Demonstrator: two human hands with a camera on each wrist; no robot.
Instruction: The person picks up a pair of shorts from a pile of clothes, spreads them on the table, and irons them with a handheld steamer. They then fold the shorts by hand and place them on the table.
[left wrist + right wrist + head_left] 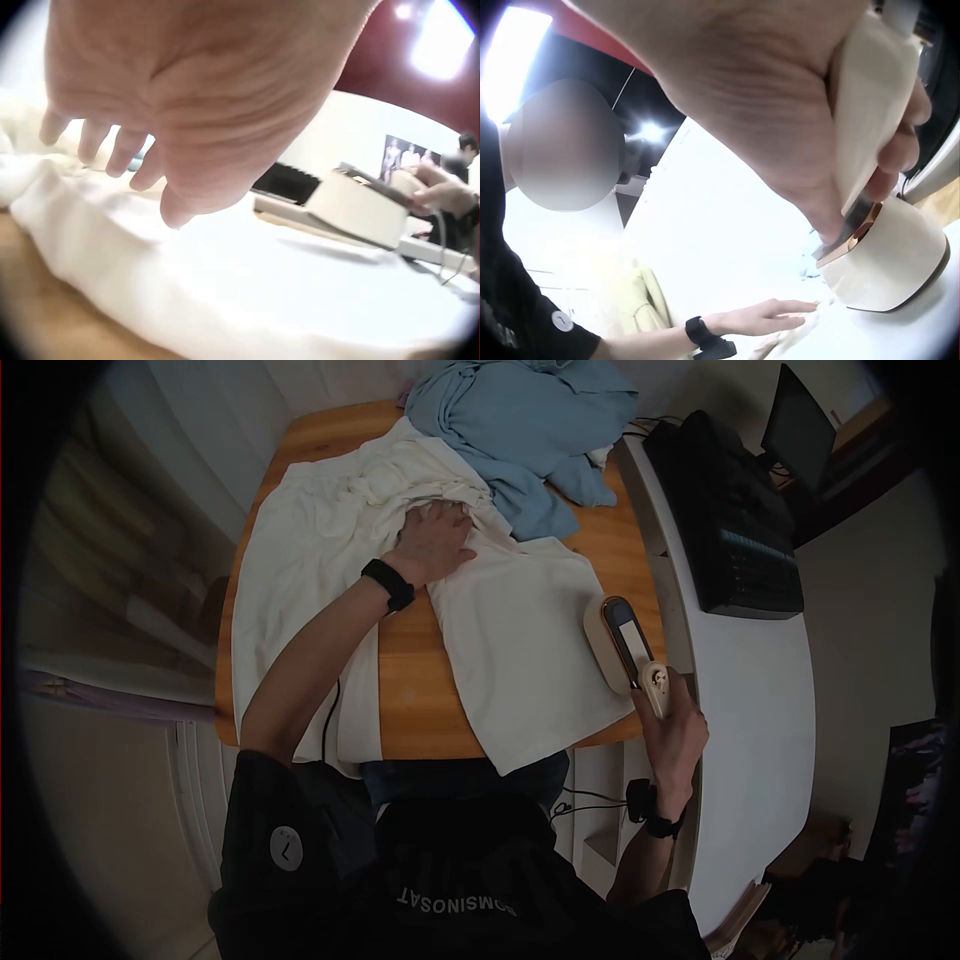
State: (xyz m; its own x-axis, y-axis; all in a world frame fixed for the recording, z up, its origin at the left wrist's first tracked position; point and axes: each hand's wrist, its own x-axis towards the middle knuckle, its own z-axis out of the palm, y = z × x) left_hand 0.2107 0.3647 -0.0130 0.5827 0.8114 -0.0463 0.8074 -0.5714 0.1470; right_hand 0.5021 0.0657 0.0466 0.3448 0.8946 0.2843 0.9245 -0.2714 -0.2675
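Note:
White trousers [525, 645] lie spread over a wooden table, their two legs apart and the cloth bunched near the top. My left hand [435, 543] rests on the bunched part, fingers spread and fairly straight; the left wrist view shows its palm [202, 97] low over the fabric. At the right edge of the near leg, my right hand [675, 735] grips the handle of a cream handheld garment steamer [607, 650] with a dark top panel. In the right wrist view the fingers curl round that handle [874, 97], and the steamer's broad head [885, 259] faces down close over the cloth.
Folds of a blue garment [520, 430] cover the table's far side. Bare wood [425, 690] shows between the trouser legs. To the right stands a white desk [755, 700] with a black machine [735, 525] and a monitor [800, 430]. A dark cord [331, 720] hangs near the left forearm.

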